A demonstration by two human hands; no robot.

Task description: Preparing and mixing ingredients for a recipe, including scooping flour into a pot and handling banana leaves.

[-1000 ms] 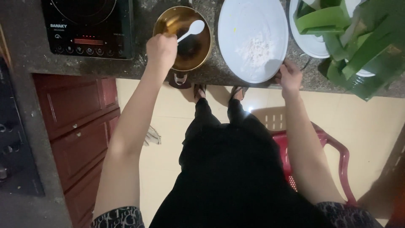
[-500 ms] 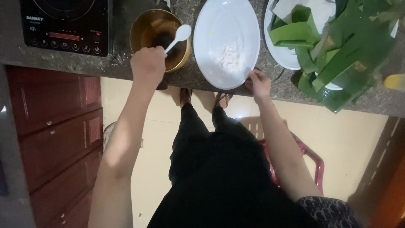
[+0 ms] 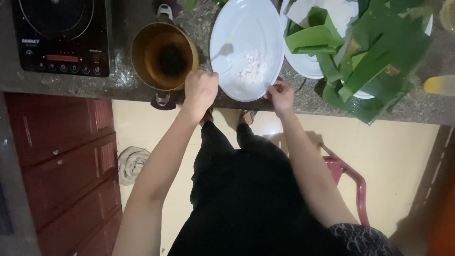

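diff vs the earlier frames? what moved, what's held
The left hand carried the white spoon out of the pot, right, onto the white plate. The right hand still holds the plate's near rim; the white powder and banana leaves are unchanged.

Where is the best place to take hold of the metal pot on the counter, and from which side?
Grip the pot by its two small side handles, one at the near rim, one at the far rim. They stick out in line with the person, so fingers come from front and back. The near handle overhangs the counter edge, free to reach.
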